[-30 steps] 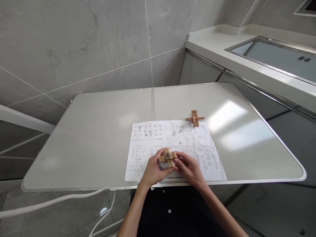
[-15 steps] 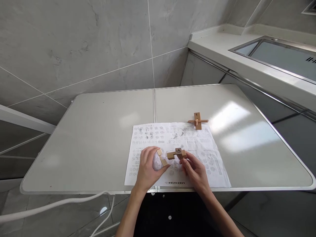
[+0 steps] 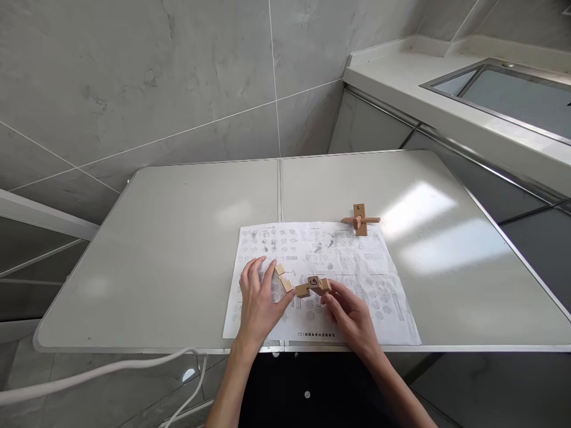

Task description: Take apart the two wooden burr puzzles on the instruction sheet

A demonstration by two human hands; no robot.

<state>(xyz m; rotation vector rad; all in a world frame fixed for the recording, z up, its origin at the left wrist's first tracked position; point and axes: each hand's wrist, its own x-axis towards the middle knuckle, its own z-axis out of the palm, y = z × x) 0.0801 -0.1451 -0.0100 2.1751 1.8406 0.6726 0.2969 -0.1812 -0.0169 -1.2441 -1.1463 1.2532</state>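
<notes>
Between the thumb and fingers of my left hand [image 3: 259, 303] is a pale notched wooden puzzle piece [image 3: 284, 279], held at its two ends at a slant. My right hand [image 3: 350, 312] pinches the right end of some joined wooden puzzle pieces [image 3: 314, 283], one of which bears a handwritten mark. Their left end is close to my left thumb tip; whether they touch I cannot tell. Both hands are over a printed instruction sheet [image 3: 357, 327] covered in small diagrams.
An assembled wooden puzzle [image 3: 360, 221] marked 2 stands at the sheet's far right edge. The pale folding table [image 3: 178, 249] reaches left and right, with a seam down its middle. A counter with a sink [image 3: 491, 95] is at right; a white cable [image 3: 111, 365] hangs at front left.
My left hand has shifted a little left with its piece, which has turned slightly. The joined pieces in my right hand have moved left and down, tilting a little. The view has shifted slightly.
</notes>
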